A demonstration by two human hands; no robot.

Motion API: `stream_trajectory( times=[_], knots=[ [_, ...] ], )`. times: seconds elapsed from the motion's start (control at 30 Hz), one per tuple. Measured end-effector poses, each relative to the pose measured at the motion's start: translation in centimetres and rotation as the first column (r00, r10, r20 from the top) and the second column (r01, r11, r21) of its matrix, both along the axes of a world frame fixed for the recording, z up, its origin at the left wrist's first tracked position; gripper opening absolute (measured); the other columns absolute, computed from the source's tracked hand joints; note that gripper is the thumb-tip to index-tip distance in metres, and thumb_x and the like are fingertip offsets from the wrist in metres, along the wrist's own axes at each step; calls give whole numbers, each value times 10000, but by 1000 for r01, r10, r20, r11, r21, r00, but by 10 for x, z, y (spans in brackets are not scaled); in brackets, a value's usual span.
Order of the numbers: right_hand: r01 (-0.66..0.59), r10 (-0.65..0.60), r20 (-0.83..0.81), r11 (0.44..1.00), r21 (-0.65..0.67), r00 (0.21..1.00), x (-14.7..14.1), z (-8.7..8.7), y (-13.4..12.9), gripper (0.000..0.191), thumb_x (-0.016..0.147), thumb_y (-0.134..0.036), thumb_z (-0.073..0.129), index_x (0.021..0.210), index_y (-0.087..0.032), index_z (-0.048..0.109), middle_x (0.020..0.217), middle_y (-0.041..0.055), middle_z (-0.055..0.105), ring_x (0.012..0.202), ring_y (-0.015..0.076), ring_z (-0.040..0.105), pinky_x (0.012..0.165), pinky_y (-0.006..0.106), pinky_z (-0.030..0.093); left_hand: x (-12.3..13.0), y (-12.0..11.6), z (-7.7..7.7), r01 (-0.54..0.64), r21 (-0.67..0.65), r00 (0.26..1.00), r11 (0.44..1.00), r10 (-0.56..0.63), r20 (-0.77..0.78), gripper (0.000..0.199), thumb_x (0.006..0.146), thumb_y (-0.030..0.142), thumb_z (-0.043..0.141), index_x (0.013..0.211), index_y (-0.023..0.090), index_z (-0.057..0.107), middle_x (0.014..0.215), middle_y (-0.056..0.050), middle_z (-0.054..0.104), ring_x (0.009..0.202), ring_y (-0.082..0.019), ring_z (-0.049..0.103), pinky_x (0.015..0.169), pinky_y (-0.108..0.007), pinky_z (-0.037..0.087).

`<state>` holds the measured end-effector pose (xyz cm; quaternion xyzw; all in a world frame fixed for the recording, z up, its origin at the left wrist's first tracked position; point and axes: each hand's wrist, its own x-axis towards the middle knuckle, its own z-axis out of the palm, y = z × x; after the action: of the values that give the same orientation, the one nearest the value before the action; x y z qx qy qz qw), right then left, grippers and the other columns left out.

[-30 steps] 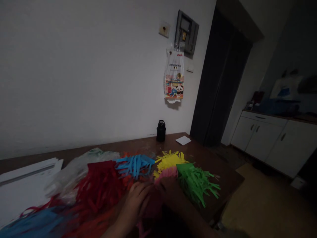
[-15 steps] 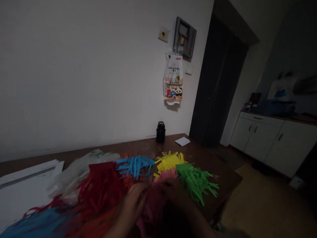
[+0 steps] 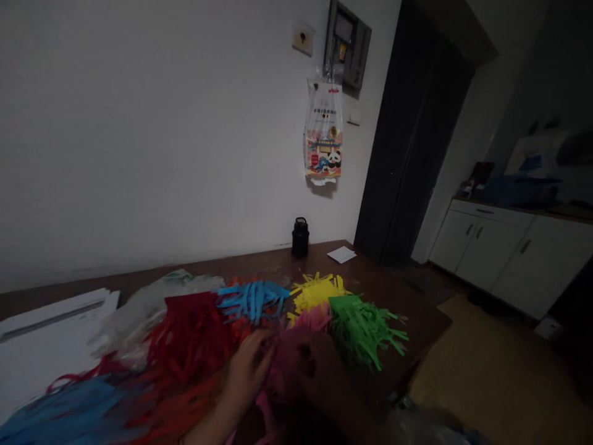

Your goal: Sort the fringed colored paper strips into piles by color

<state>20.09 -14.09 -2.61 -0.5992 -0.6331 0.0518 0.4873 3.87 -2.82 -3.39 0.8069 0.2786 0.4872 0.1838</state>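
Note:
Between my hands is a pink fringed piece (image 3: 290,355), with strips hanging down toward the table's near edge. My left hand (image 3: 250,364) grips its left side, fingers curled against it. On the other side, my right hand (image 3: 322,364) is dark and in shadow, its fingers bent onto the pink material; the fingertips are hard to make out. Just beyond lie a pink fringe (image 3: 315,316), a yellow fringed piece (image 3: 319,293) and a green fringed piece (image 3: 368,330). Left of my hands are a dark red fringed piece (image 3: 192,334) and a light blue one (image 3: 254,300).
Orange strips (image 3: 180,402) and a blue piece (image 3: 69,408) lie at the near left. Behind them are a clear plastic bag (image 3: 148,309) and white sheets (image 3: 46,346). A black bottle (image 3: 300,238) and a white paper (image 3: 341,254) sit on the brown table (image 3: 407,309) near the wall.
The view has tipped slightly downward, so the wall items sit higher. My hands stay at the pink piece, the right hand's fingers now showing a little more bent.

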Motion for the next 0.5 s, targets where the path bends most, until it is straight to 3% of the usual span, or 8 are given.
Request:
stream_trajectory(
  times=[0.1,0.23,0.33,0.5],
  knots=[
    [10,-11,35,1000,23,999,0,-6,4,239,728,-66,621,927,-198,619,886,34,635,824,196,586,685,277,454,0,0,0,-1,4,1000,1000,1,2,222,898,387,523,943,224,667,911,-55,759,855,-218,725,786,-333,585],
    [14,-15,34,1000,26,999,3,-10,8,80,799,-128,628,834,-199,629,869,33,645,851,200,589,760,306,451,1,0,-1,8,29,1000,1000,-8,5,213,902,375,524,954,228,669,919,-43,761,857,-212,727,794,-323,581],
    [33,-34,33,999,20,999,4,-12,10,83,800,-118,609,807,-198,629,861,38,642,855,208,577,786,325,442,1,1,-3,16,56,1000,998,-16,3,193,901,355,535,972,231,665,924,-35,755,856,-207,724,788,-308,577],
    [65,-65,-5,998,-15,998,3,-15,12,65,832,-151,566,823,-183,621,835,54,644,794,214,592,704,310,447,0,1,-5,28,125,1000,992,-27,-5,158,905,258,517,1009,220,630,984,-62,704,903,-205,692,799,-310,563]
  ],
)
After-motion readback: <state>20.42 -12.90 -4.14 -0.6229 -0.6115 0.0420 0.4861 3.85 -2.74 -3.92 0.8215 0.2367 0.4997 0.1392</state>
